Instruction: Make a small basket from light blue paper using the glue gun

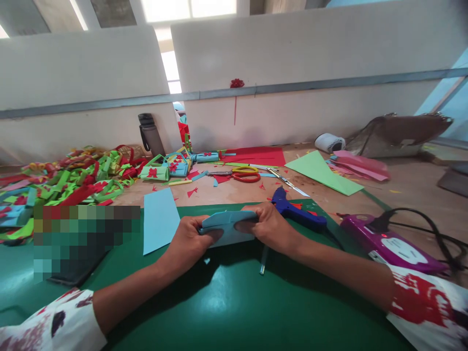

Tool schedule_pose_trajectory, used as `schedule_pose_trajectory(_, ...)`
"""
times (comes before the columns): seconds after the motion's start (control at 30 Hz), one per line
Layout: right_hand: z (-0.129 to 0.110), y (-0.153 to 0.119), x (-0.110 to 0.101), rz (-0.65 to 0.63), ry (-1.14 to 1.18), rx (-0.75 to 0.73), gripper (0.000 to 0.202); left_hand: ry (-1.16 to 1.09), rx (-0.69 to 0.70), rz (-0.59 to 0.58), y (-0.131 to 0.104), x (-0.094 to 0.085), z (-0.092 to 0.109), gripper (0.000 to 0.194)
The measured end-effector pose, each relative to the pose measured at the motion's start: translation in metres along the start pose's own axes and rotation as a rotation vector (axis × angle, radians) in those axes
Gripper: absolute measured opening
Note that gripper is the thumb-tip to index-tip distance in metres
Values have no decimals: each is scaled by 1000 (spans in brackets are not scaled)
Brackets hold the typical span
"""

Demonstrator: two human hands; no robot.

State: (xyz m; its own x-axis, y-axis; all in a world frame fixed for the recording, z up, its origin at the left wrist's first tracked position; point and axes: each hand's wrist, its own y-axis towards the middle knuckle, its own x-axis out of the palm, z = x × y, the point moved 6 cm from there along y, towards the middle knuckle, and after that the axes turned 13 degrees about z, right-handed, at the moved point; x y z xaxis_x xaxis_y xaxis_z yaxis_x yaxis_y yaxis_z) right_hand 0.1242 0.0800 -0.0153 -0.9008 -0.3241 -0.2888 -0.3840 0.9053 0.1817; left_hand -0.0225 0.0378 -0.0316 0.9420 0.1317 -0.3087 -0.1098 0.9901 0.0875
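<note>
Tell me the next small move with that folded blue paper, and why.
Probably press the fold flat against the green mat: both the left hand and the right hand pinch the folded blue paper at its ends, and it looks bowed rather than creased.

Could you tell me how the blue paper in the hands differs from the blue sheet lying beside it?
The folded blue paper is bent into a shape and gripped at both ends by the left hand and right hand; the flat blue sheet lies unfolded and untouched on the green mat. The folded paper looks wider than tall; the flat sheet stands taller. Both share the same light blue.
</note>
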Motion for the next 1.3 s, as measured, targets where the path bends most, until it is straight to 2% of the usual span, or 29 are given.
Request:
schedule_pose_trajectory(0.3,-7,-3,-3,-29,64,81,7,-305,-203,-52,-2,5,-9,26)
schedule_pose_trajectory(0.5,-7,-3,-2,-44,95,119,7,-480,-277,-65,-1,9,-14,25)
schedule_pose_trajectory(0.67,-7,-2,-2,-48,95,105,8,-450,-254,-57,-1,10,-13,23)
schedule_pose_trajectory(0.8,-9,-3,-3,-14,111,89,5,-430,-234,19,-2,8,-9,24)
schedule_pose_trajectory(0.97,-18,-7,-4,59,160,47,6,-496,-290,110,-3,7,-9,29)
schedule_pose_trajectory(1.3,-20,-8,-9,138,155,19,7,-493,-282,117,-3,4,-7,29)
